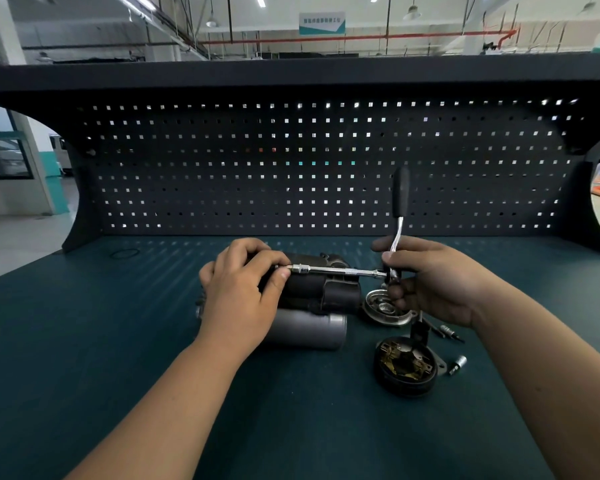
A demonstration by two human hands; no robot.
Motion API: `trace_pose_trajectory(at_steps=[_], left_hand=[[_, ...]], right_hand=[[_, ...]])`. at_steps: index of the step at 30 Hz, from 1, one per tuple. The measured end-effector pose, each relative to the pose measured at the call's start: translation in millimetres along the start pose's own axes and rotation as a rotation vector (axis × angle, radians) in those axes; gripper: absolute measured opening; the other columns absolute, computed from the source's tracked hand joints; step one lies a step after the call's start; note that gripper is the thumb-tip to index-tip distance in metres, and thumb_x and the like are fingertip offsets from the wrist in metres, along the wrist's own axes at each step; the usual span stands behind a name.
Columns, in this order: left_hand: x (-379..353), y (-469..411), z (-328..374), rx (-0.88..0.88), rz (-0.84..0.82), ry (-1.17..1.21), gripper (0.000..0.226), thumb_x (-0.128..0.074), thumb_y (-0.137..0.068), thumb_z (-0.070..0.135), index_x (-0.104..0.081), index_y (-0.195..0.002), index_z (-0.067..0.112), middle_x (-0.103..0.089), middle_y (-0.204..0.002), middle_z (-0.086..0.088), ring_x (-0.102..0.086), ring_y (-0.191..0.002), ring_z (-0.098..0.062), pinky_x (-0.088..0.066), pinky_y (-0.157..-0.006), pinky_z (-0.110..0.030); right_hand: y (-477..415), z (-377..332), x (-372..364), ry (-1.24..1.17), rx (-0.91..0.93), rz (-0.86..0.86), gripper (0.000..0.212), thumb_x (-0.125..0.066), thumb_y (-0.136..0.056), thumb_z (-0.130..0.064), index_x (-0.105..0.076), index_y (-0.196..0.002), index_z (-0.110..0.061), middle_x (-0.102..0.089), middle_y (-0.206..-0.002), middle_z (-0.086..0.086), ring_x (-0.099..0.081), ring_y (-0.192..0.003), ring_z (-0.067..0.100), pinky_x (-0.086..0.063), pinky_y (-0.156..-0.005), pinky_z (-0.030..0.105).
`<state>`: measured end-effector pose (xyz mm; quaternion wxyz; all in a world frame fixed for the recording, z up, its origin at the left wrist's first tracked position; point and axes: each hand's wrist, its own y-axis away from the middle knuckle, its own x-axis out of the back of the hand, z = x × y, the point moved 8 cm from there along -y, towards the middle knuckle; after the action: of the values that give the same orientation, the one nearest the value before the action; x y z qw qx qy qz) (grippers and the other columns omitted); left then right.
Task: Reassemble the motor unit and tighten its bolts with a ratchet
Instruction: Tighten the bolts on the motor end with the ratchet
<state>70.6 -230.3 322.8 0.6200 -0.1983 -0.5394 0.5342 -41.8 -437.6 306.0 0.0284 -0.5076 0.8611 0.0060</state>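
The motor unit (pixel 312 306), a dark housing over a grey cylinder, lies on its side at the middle of the bench. My left hand (pixel 243 292) grips its left end, thumb and forefinger pinching the socket end of the chrome extension bar (pixel 340 270). The bar runs horizontally across the motor to the ratchet (pixel 399 216). My right hand (pixel 433 282) holds the ratchet at its head, and the black handle points up and away. A silver end cover (pixel 381 310) lies partly hidden below my right hand. A black brush-holder cap (pixel 404 367) sits nearer me.
Two loose sockets or bits (pixel 457 364) (pixel 449 332) lie right of the cap. A black rubber ring (pixel 124 253) rests at the back left of the green bench (pixel 118 341). A dark pegboard (pixel 291 168) walls the back, with a shelf above.
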Motion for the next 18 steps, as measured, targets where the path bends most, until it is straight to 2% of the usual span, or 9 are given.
trace_pose_trajectory(at_steps=[3, 6, 10, 13, 16, 18], left_hand=[[-0.4, -0.4, -0.4, 0.004, -0.005, -0.005, 0.016, -0.057, -0.087, 0.033, -0.068, -0.098, 0.03, -0.043, -0.106, 0.016, -0.045, -0.105, -0.011, -0.015, -0.092, -0.029], [-0.6, -0.3, -0.7, 0.002, -0.005, -0.011, 0.011, -0.064, -0.088, 0.026, -0.068, -0.098, 0.03, -0.043, -0.106, 0.015, -0.047, -0.106, -0.013, -0.016, -0.092, -0.03], [0.2, -0.1, -0.1, -0.001, 0.001, -0.011, 0.015, -0.058, -0.087, 0.032, -0.068, -0.098, 0.03, -0.044, -0.106, 0.016, -0.044, -0.104, -0.009, -0.016, -0.091, -0.03], [-0.6, -0.2, -1.2, -0.007, -0.004, -0.01, 0.012, -0.063, -0.088, 0.027, -0.067, -0.098, 0.032, -0.043, -0.107, 0.016, -0.042, -0.103, -0.006, -0.013, -0.09, -0.023], [-0.9, -0.5, -2.1, -0.005, -0.007, -0.017, 0.013, -0.06, -0.088, 0.03, -0.067, -0.1, 0.032, -0.044, -0.108, 0.016, -0.04, -0.104, -0.003, -0.012, -0.089, -0.02], [-1.4, -0.5, -1.6, -0.004, -0.013, -0.024, 0.02, -0.055, -0.087, 0.035, -0.066, -0.104, 0.031, -0.044, -0.109, 0.016, -0.041, -0.105, -0.003, -0.013, -0.089, -0.021]], right_hand=[[5.0, -5.3, 0.7, 0.014, 0.027, -0.111, 0.021, -0.058, -0.087, 0.003, -0.072, -0.09, -0.012, -0.059, -0.074, 0.009, -0.063, -0.059, 0.024, -0.056, -0.054, 0.031], [6.4, -7.0, 1.2, 0.148, 0.086, -0.135, 0.029, -0.059, -0.084, 0.011, -0.077, -0.078, -0.011, -0.066, -0.072, 0.007, -0.069, -0.067, 0.021, -0.058, -0.059, 0.026], [2.3, -9.2, 5.8, 0.13, 0.153, -0.05, 0.018, -0.061, -0.085, 0.009, -0.069, -0.094, -0.005, -0.064, -0.076, 0.006, -0.068, -0.063, 0.021, -0.057, -0.055, 0.025], [0.1, -5.9, 7.9, 0.072, 0.134, -0.034, 0.016, -0.064, -0.084, 0.003, -0.066, -0.097, -0.005, -0.063, -0.069, 0.004, -0.067, -0.058, 0.021, -0.054, -0.051, 0.025], [-0.3, -1.5, 4.9, 0.001, 0.081, -0.038, 0.02, -0.069, -0.079, -0.016, -0.064, -0.094, -0.005, -0.06, -0.067, 0.004, -0.061, -0.051, 0.017, -0.049, -0.044, 0.023], [-2.6, 2.2, 3.7, -0.056, 0.045, 0.012, 0.023, -0.066, -0.084, -0.027, -0.061, -0.09, -0.005, -0.059, -0.063, 0.002, -0.051, -0.042, 0.01, -0.042, -0.037, 0.02]])
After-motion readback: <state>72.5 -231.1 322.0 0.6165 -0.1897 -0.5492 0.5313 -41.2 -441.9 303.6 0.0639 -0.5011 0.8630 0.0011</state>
